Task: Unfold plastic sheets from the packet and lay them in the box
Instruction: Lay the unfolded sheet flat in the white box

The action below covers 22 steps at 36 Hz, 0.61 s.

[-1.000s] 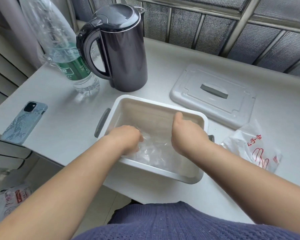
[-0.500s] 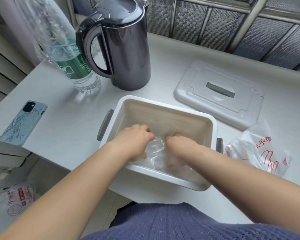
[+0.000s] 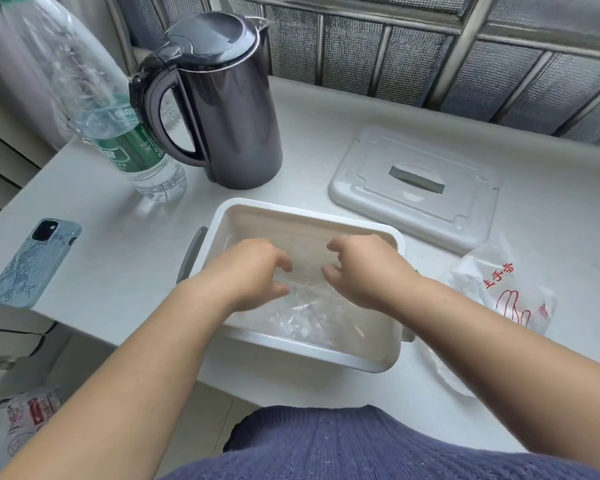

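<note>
- now, a white rectangular plastic box [image 3: 310, 212] with grey side handles sits near the front edge of the white table top [image 3: 111, 216], open at the top.
- clear, crumpled plastic sheets [image 3: 309, 315] lie on the floor of the box, mostly in its near half.
- the left hand [image 3: 253, 271] hovers over the left part of the box, fingers loosely curled and pointing right; no sheet is plainly pinched in it.
- the right hand [image 3: 366, 271] hovers over the right part, its fingers likewise loosely curled and pointing left, with a gap between the two hands.
- both hands are blurred, so i cannot tell whether any fingertip touches the clear film.
- a white plastic packet with red printing [image 3: 499, 292] lies on the table just right of the box.
- the white rectangular lid with a grey slot [image 3: 416, 188] lies flat beyond the packet, apart from the box.
- a dark grey electric kettle [image 3: 229, 109] stands behind the box, with a clear water bottle with a green label [image 3: 125, 140] at its left.
- a phone in a blue-grey patterned case [image 3: 35, 261] lies at the table's left edge.
</note>
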### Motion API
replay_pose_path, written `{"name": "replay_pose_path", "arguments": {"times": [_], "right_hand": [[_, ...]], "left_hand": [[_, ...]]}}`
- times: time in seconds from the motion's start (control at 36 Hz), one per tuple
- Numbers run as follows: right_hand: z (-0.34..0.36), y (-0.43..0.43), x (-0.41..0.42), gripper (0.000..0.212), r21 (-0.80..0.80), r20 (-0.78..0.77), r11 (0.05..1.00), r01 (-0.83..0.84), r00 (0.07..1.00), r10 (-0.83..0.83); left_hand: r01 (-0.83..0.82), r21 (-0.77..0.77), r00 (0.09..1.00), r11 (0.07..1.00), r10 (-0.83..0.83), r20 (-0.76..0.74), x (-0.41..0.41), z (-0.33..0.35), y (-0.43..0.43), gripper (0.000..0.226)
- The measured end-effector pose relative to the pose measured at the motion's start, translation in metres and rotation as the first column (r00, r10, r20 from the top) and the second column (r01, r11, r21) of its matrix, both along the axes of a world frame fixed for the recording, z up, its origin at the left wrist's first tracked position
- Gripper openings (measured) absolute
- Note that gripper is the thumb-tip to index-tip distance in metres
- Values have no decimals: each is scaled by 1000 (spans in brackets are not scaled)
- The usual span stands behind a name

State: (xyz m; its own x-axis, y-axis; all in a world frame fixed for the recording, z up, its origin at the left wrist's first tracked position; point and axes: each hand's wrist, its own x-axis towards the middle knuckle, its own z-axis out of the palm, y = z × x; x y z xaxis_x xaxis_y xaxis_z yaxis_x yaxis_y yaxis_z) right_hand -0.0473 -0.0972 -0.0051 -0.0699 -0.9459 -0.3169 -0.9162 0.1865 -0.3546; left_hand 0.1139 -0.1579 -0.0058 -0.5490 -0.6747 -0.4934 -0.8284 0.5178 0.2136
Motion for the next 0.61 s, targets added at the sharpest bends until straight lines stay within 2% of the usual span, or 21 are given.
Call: {"name": "replay_pose_path", "arguments": {"times": [0.06,0.11,0.25,0.31,0.36,0.42,0.5,0.53,0.56,0.58,0.61], "right_hand": [[8,7,-12,32,-140,130,981,134,985,-116],[10,16,-23,30,-226,234,939,257,951,-204],[2,52,-51,14,-420,387,788,451,874,-294],[0,67,-67,13,-440,429,736,515,840,-332],[-7,83,-87,22,-362,441,736,573,800,-406],[-19,101,-108,40,-243,401,757,606,774,-491],[-39,127,-127,66,-14,165,835,550,825,-541],[-45,134,-132,60,64,79,856,513,852,-517],[-50,141,-136,41,122,9,869,480,875,-485],[-54,148,-142,18,153,-28,875,459,887,-461],[-57,152,-147,14,141,-16,877,458,887,-461]], "left_hand": [[-25,-45,997,999,21,-72,-7,6,5,37],[-66,-59,982,996,54,-182,-17,9,12,38],[-132,-49,908,990,101,-407,-47,13,39,35],[-151,-67,880,986,103,-464,-59,13,50,40],[-123,-84,884,989,71,-463,-74,14,61,54],[-71,-113,903,991,16,-428,-93,20,71,65],[-81,-154,877,985,-4,-481,-121,27,85,65],[-99,-173,860,980,-3,-511,-130,28,91,62],[-115,-203,842,972,-13,-539,-138,27,98,58],[-124,-235,830,964,-29,-557,-146,25,107,54],[-128,-259,822,957,-44,-568,-151,21,114,50]]}}
